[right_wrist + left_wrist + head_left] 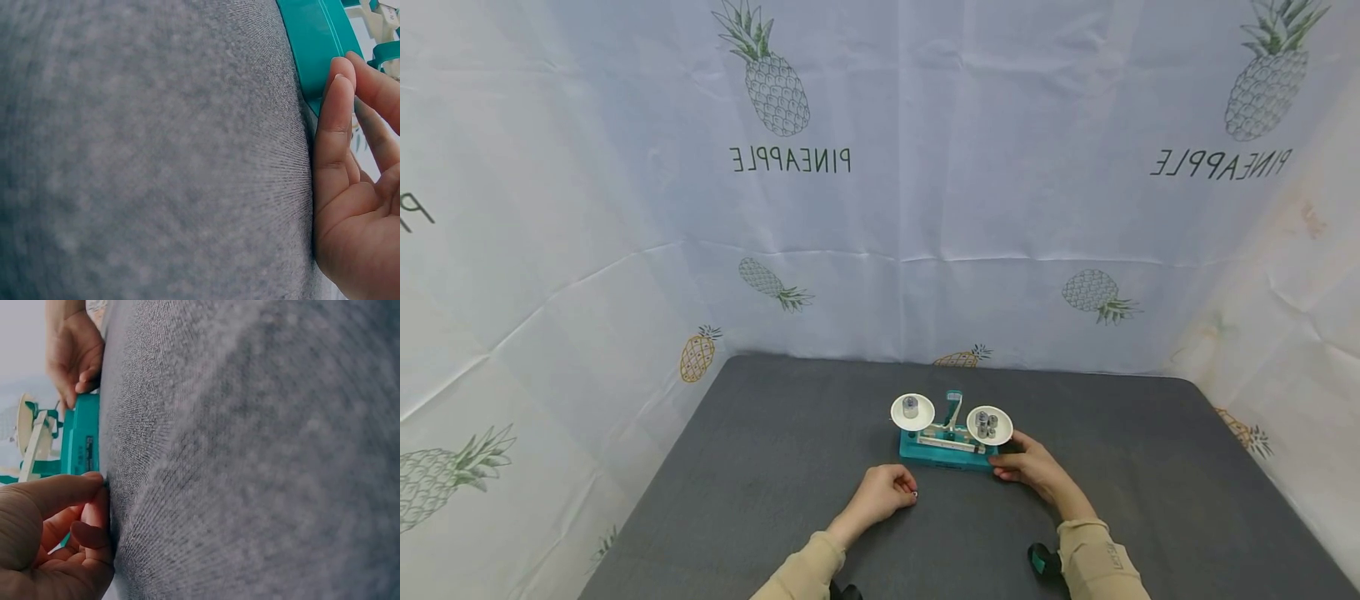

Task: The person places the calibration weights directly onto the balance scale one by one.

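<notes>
A green two-pan balance scale [943, 454] stands on the dark cloth-covered table. One grey metal weight [910, 407] sits in its left white pan [898, 417], and several smaller weights [982, 420] are grouped in the right pan [1006, 432]. My left hand [882, 493], low in front of the scale, pinches a tiny shiny piece [915, 493] between thumb and fingertips; its kind cannot be made out. My right hand [1036, 465] holds the right end of the base, fingertips at its corner, as the green base [320, 47] in the right wrist view shows.
Grey table cloth [760, 467] surrounds the scale. White pineapple-print curtains [880, 208] hang behind the table and along both sides. A dark wrist strap piece [1043, 560] is beside the right sleeve.
</notes>
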`<state>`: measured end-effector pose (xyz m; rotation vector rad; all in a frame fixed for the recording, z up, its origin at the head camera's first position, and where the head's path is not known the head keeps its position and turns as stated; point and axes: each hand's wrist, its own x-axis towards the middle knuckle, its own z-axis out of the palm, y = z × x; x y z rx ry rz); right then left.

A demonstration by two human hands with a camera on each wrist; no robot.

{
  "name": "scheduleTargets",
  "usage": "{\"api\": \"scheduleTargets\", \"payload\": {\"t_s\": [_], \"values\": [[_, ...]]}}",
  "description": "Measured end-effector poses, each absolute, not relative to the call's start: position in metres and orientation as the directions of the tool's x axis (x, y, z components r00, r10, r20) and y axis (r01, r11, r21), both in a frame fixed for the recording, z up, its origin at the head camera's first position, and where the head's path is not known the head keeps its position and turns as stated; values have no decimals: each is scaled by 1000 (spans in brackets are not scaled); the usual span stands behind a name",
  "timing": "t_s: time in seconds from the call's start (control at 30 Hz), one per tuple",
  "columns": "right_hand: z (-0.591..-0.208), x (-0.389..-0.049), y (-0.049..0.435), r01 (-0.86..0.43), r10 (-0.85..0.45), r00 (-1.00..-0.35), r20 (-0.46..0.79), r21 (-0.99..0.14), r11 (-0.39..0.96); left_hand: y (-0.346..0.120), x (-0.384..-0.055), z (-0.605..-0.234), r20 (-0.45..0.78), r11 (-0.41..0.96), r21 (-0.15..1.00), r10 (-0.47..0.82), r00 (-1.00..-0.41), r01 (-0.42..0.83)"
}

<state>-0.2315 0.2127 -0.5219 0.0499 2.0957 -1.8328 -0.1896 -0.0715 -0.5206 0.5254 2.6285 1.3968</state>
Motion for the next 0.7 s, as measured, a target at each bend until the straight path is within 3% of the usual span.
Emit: {"api": "scheduleTargets", "payload": {"t_s": [0.37,0.7], "values": [[-522,-231,212,265,-190,-937,-294,-950,162,-83,-186,-510,55,517,826,325,-944,226],[-522,-231,213,256,-201,-936,-288,-951,171,-91,-193,-481,240,520,790,224,-945,324]]}}
